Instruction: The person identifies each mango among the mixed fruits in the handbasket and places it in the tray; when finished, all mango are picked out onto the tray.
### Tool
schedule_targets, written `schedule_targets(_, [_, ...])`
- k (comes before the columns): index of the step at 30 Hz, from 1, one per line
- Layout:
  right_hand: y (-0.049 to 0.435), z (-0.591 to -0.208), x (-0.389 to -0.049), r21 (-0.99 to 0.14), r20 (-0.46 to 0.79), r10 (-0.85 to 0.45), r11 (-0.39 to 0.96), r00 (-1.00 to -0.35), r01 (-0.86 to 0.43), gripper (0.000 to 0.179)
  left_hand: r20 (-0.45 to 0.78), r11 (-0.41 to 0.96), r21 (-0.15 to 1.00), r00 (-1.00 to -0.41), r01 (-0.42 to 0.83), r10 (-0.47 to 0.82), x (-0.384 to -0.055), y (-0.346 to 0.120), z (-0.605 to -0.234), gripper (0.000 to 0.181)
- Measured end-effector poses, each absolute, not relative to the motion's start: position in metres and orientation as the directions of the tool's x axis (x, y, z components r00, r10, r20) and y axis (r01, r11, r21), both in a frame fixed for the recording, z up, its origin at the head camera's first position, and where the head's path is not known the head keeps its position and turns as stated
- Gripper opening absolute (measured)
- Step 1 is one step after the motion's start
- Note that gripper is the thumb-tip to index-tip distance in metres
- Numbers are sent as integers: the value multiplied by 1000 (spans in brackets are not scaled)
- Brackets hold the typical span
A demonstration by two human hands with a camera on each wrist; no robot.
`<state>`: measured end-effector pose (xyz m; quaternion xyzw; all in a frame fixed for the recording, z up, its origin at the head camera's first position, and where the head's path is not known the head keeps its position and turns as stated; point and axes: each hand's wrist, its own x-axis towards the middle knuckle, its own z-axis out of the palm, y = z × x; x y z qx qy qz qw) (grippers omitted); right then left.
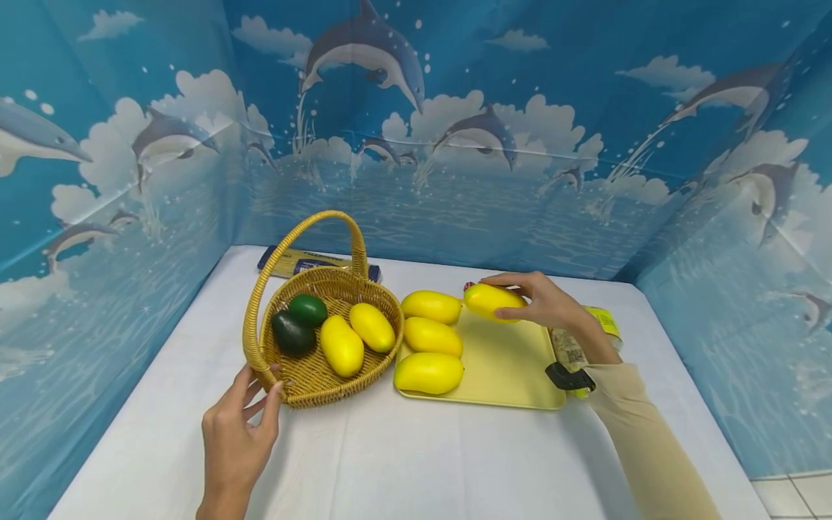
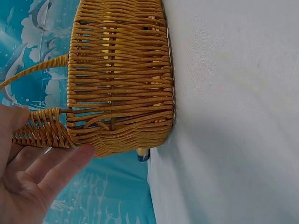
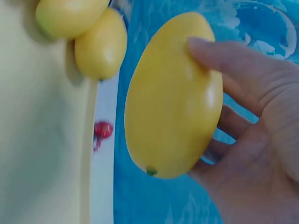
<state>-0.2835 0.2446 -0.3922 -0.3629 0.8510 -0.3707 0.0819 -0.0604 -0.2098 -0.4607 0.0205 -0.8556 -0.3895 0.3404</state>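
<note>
R hand (image 1: 542, 300) grasps a mango (image 1: 487, 302), thumb on one side, fingers round the other. That mango is up off the tray (image 1: 507, 368), nr its far edge in the head view; R wrist view shows it apart from the tray, w/ a small green stem spot at one end.

Three more mangos lie along the tray's L side, one behind another: far (image 1: 432, 307), mid (image 1: 433, 337), near (image 1: 429, 373). Rest of tray surface is pale yellow. Small red item (image 3: 103, 129) sits on the table just past the tray rim; too blurred to ID.

L hand (image 1: 237, 426) grips the basket (image 1: 318, 399) at the base of its handle (image 1: 252, 318), thumb one side, fingers other. Basket is upright, just L of tray. Inside: 2 avocados, one dark (image 1: 293, 334), one greener (image 1: 308, 310), on L side; 2 mangos, front (image 1: 341, 347) & back (image 1: 373, 327), to the R.

Pasta pack (image 1: 286, 266) lies behind basket. Another pack (image 1: 567, 347) is at tray's R end, partly hidden by R forearm. Black band (image 1: 570, 377) on R wrist, beige sleeve (image 1: 650, 440). White table (image 1: 364, 462), blue dolphin backdrop (image 1: 416, 188).
</note>
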Motion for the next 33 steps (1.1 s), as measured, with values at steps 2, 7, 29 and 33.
schedule_targets(2, [247, -395, -283, -666, 129, -656, 498, -744, -555, 56, 568, 694, 681, -767, 233, -299, -60, -210, -461, 47])
schedule_targets(7, [251, -406, -285, -634, 105, -627, 556, -772, -538, 58, 562, 702, 679, -768, 217, -307, -61, -210, -462, 47])
schedule_targets(29, [252, -451, -303, -603, 81, -552, 636, -830, -482, 60, 546, 711, 679, -774, 183, -322, -60, -209, -462, 48])
schedule_targets(33, [253, -457, -305, -602, 66, -536, 652, -842, -462, 61, 547, 705, 682, -774, 192, -319, -61, -209, -462, 48])
